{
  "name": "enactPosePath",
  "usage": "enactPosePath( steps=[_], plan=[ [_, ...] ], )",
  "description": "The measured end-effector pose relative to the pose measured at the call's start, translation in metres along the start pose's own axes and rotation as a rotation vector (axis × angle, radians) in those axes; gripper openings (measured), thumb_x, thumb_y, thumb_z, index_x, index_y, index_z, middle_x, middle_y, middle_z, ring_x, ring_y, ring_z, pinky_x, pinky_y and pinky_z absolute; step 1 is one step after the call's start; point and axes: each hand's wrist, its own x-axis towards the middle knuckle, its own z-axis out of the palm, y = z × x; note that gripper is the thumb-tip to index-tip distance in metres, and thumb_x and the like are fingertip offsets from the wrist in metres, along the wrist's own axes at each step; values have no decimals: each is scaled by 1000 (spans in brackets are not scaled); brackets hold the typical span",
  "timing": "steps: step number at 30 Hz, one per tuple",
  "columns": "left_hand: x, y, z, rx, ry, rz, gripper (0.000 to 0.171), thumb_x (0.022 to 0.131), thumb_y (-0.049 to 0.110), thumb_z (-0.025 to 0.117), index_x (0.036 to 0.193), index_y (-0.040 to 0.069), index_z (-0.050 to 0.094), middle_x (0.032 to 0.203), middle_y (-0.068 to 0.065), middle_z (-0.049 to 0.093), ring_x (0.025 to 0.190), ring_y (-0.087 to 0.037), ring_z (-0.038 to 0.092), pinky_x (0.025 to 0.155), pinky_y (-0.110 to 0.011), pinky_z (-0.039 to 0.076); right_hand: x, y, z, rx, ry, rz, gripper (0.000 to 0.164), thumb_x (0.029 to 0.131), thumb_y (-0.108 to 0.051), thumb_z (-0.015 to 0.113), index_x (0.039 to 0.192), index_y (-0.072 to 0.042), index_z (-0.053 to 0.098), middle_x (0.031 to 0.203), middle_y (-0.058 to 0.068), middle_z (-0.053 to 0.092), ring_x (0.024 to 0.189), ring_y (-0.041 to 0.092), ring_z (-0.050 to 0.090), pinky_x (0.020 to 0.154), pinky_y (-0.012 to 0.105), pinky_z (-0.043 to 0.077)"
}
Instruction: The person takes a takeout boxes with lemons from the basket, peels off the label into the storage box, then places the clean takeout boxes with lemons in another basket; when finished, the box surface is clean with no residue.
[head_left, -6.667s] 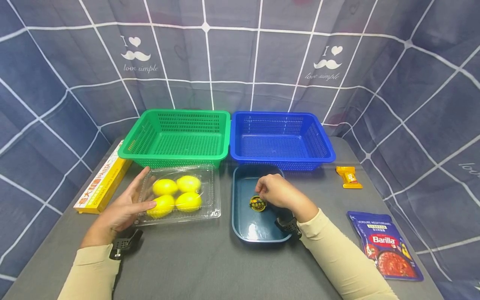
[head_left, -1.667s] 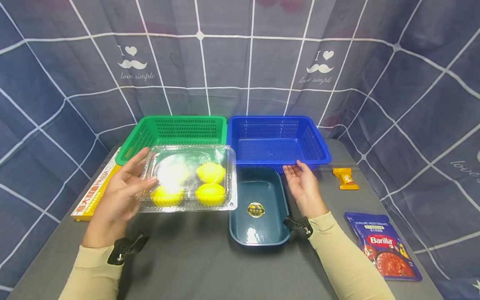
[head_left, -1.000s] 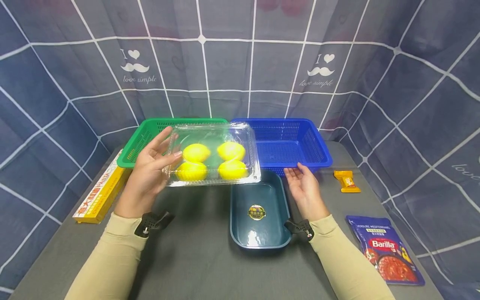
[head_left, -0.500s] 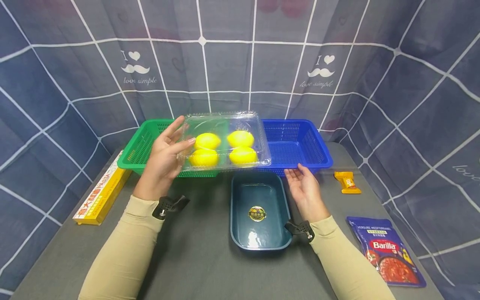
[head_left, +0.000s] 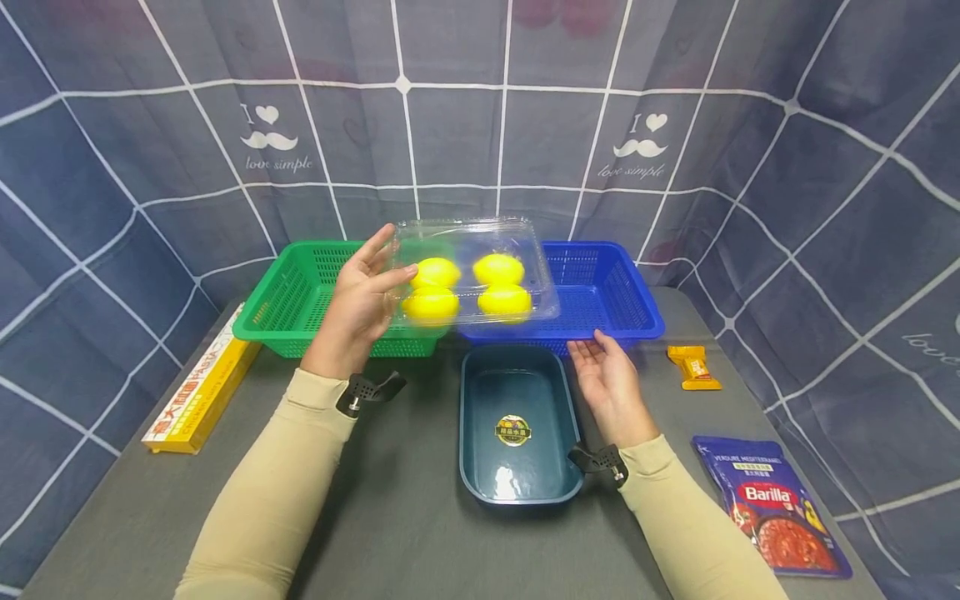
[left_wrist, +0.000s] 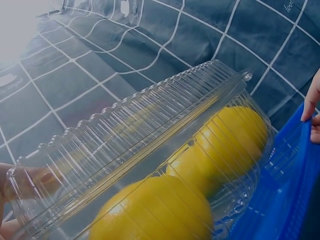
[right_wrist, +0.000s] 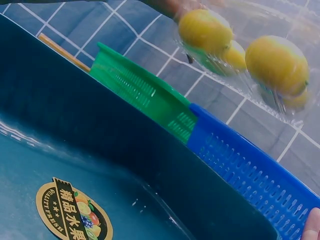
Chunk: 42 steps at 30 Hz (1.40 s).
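Observation:
My left hand grips the left side of a clear plastic clamshell box, thumb over the lid. Several yellow lemons lie inside it. The box is raised and tilted, overlapping the inner ends of the green basket and the blue basket in the head view. My right hand, palm turned up, holds the blue basket's front rim with its fingertips and thumb. In the left wrist view those fingertips sit at the blue rim. Part of the left hand's fingers is hidden behind the box.
A dark teal tray with a round gold-and-black sticker stands in front of the baskets, beside my right forearm. A yellow pasta box lies at left. At right are a small orange packet and a purple Barilla pouch.
My left hand has lifted the lemon box from the table and carried it right and farther back, over the baskets. My right hand has gone from inside the tray to the blue basket's rim.

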Motion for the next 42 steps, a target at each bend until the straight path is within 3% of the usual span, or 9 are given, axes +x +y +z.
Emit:
enactPosePath(
  steps=[3, 9, 16, 27, 34, 36, 38, 40, 42],
  plan=[
    [4, -3, 3, 9, 10, -2, 78, 96, -16, 65, 163, 17, 42, 167, -12, 26, 145, -40, 38, 102, -37, 49, 0, 1, -1, 3, -3, 3, 8, 112, -8, 48, 119, -4, 45, 108, 9, 50, 98, 19, 54, 100, 30, 52],
    [13, -8, 7, 7, 6, 1, 79, 95, -15, 66, 163, 16, 41, 170, -12, 21, 152, -36, 27, 65, -16, 43, 1, 0, -1, 8, -3, 14, 9, 113, -9, 46, 120, -3, 45, 111, 9, 48, 100, 19, 53, 104, 30, 49],
    [26, -15, 10, -10, 16, -16, 80, 95, -16, 66, 163, 17, 42, 170, -13, 19, 156, -34, 15, 109, -34, 44, 3, 0, 0, 15, -5, 18, 20, 113, -10, 45, 132, -3, 41, 113, 9, 47, 103, 19, 52, 104, 30, 49],
    [43, -27, 26, -27, 34, -29, 79, 94, -16, 68, 161, 18, 45, 169, -10, 25, 155, -34, 19, 69, -18, 42, 1, -1, 0, 11, -8, 12, 17, 112, -8, 46, 128, -4, 42, 113, 9, 47, 104, 19, 52, 101, 30, 51],
    [52, -37, 38, -32, 50, -19, 79, 92, -16, 70, 161, 16, 46, 167, -9, 29, 153, -35, 23, 75, -19, 47, 2, 0, -1, 14, -19, 2, 15, 113, -8, 44, 126, -3, 42, 117, 9, 45, 111, 18, 49, 111, 31, 43],
    [55, -42, 44, -24, 57, -23, 78, 92, -14, 72, 160, 17, 48, 166, -9, 31, 137, -28, 44, 67, -17, 44, 2, 0, -1, 11, -23, 3, 17, 113, -8, 43, 129, -3, 41, 118, 9, 44, 112, 18, 48, 113, 31, 41],
    [57, -47, 49, 0, 61, -25, 77, 92, -12, 73, 159, 18, 49, 165, -8, 33, 98, -15, 57, 54, -14, 35, 2, 0, -1, 5, -22, 5, 19, 113, -9, 42, 131, -3, 39, 118, 9, 44, 112, 18, 48, 113, 30, 41],
    [59, -51, 54, 18, 59, -30, 78, 92, -10, 75, 159, 20, 49, 165, -8, 34, 66, -8, 43, 49, -15, 27, 2, 0, -1, -1, -19, 6, 18, 113, -9, 42, 130, -3, 40, 117, 9, 44, 109, 18, 48, 110, 30, 43],
    [61, -54, 59, 23, 63, -32, 78, 91, -10, 76, 158, 21, 50, 166, -8, 34, 52, -10, 27, 48, -15, 26, 2, 1, 0, -9, -15, 5, 15, 113, -9, 43, 127, -3, 41, 116, 9, 44, 107, 18, 49, 107, 30, 46]
  ],
)
